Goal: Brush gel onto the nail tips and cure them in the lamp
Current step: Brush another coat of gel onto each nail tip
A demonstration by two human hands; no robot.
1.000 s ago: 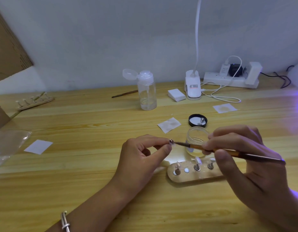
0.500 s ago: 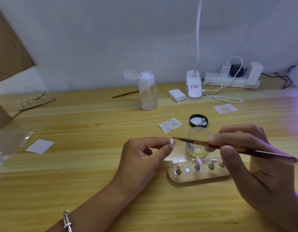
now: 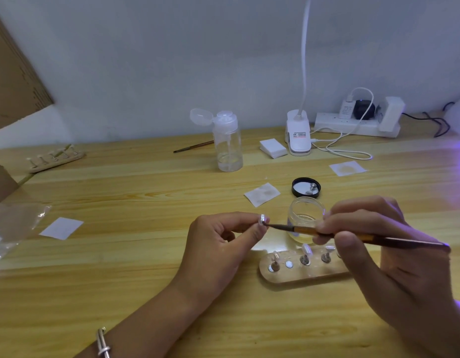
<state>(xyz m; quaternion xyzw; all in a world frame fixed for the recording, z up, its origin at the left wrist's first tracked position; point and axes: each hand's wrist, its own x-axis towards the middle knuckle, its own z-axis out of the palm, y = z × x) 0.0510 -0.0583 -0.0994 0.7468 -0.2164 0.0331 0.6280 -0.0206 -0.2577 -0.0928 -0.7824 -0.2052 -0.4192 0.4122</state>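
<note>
Now the left hand pinches a nail tip in its grip — the brush touches it. The right hand pinches the brush, near a holder on the bench.

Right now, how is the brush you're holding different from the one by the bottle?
The orange-brown brush is gripped by the right hand, in the air; the thin brown brush lies flat, untouched. The held one's tip meets the clear nail tip the left hand pinches; the lying one's end hides behind the clear plastic bottle. Both are slim.
</note>
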